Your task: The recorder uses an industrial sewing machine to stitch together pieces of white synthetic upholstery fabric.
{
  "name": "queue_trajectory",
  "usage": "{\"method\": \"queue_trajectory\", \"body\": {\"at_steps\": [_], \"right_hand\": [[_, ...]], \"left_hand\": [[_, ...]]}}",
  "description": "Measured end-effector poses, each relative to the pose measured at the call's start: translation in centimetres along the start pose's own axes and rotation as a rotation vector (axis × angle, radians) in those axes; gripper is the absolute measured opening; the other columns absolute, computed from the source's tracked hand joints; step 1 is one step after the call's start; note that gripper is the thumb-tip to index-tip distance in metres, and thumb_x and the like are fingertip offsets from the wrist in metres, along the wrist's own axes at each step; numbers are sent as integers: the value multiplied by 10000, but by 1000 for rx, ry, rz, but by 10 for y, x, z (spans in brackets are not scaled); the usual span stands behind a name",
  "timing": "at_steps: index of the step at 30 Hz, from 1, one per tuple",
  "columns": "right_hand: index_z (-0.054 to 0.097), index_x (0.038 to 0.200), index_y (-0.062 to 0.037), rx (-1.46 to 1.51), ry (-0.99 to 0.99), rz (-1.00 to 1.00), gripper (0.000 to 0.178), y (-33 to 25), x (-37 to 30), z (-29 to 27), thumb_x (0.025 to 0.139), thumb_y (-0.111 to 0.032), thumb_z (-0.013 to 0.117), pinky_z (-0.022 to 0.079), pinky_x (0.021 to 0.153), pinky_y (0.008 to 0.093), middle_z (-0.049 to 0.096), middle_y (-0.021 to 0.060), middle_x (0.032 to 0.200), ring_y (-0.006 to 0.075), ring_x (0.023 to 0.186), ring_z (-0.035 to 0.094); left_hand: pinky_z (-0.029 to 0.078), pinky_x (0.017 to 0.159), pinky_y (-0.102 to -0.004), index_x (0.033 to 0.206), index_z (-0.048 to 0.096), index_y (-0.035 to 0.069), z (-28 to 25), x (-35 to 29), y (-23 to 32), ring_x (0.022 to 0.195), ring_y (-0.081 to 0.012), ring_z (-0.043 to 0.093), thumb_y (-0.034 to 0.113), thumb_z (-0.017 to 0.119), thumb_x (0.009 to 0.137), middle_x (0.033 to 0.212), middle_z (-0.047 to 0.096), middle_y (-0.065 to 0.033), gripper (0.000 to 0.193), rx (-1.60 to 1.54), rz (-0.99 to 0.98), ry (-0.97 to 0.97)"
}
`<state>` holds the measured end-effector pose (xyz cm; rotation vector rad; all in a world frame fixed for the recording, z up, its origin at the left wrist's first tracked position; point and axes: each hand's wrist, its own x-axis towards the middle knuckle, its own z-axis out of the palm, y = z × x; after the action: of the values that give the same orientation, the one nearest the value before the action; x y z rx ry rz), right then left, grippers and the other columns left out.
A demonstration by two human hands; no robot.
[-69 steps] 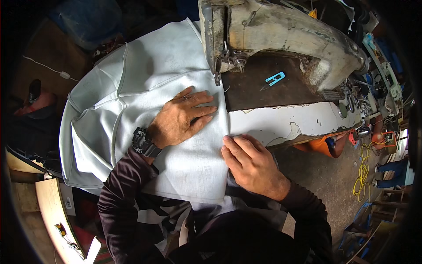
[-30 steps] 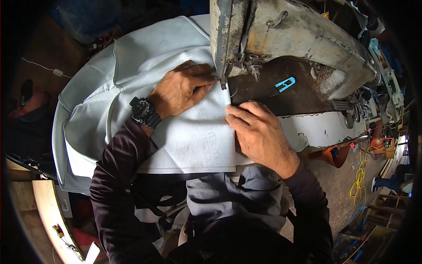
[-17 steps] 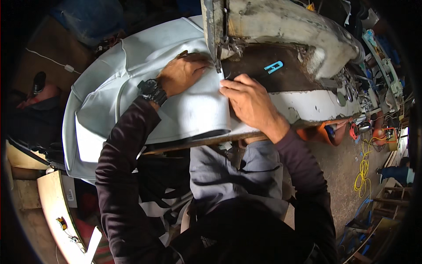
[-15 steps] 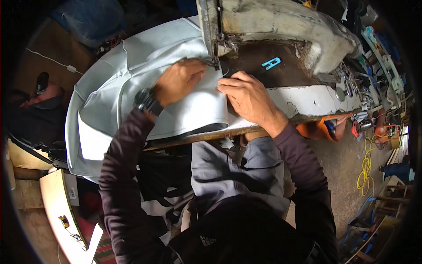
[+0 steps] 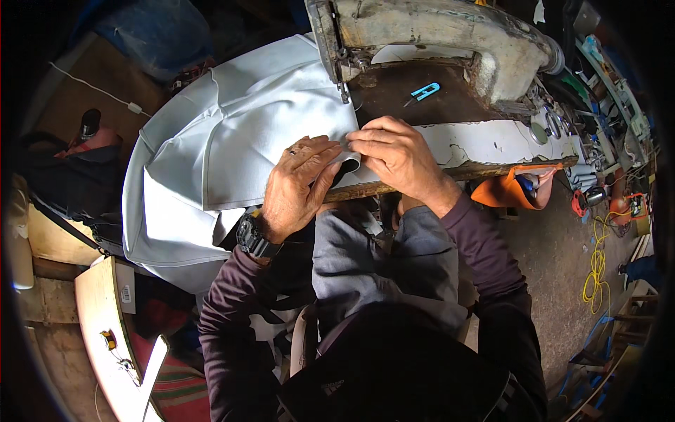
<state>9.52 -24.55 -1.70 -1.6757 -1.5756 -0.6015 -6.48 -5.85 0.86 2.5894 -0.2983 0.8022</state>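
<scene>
A large pale grey leatherette cover (image 5: 246, 119) with stitched seams spreads over the left of the sewing table. My left hand (image 5: 301, 184), a black watch on its wrist, is closed on the near edge of the cover, where the material curls over and shows a dark underside. Just right of it, my right hand (image 5: 397, 155) pinches the cover's right edge between thumb and fingers. Both hands are close together, in front of the needle end of an old, worn sewing machine (image 5: 422, 32). The cover hides part of the machine bed below the presser foot.
Blue thread snips (image 5: 425, 92) lie on the dark machine bed. Bobbin-like metal parts (image 5: 540, 133) sit at the table's right end. An orange pouch (image 5: 513, 190) hangs under the front edge. A yellow cord (image 5: 596, 278) lies on the floor at right.
My left hand has come down toward me from beside the needle to the cover's near edge, which is now folded up. The right hand stays at the right edge.
</scene>
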Motion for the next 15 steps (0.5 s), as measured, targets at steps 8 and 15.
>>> {"method": "queue_trajectory", "body": {"at_steps": [8, 15], "right_hand": [[770, 1038, -45, -16, 77, -33, 213, -15, 0, -6, 829, -73, 797, 579, 881, 376, 770, 32, 1100, 231, 1008, 688], [732, 950, -41, -70, 84, -58, 138, -30, -7, -10, 822, -60, 781, 575, 857, 368, 745, 34, 1021, 229, 973, 681]], "left_hand": [[443, 1185, -532, 1345, 713, 91, 14, -4, 7, 1343, -315, 635, 211, 861, 837, 1352, 712, -120, 542, 277, 70, 29], [544, 1075, -439, 1301, 730, 86, 6, -11, -15, 1249, -296, 684, 6, 718, 765, 1324, 714, -82, 542, 285, 168, -52]]}}
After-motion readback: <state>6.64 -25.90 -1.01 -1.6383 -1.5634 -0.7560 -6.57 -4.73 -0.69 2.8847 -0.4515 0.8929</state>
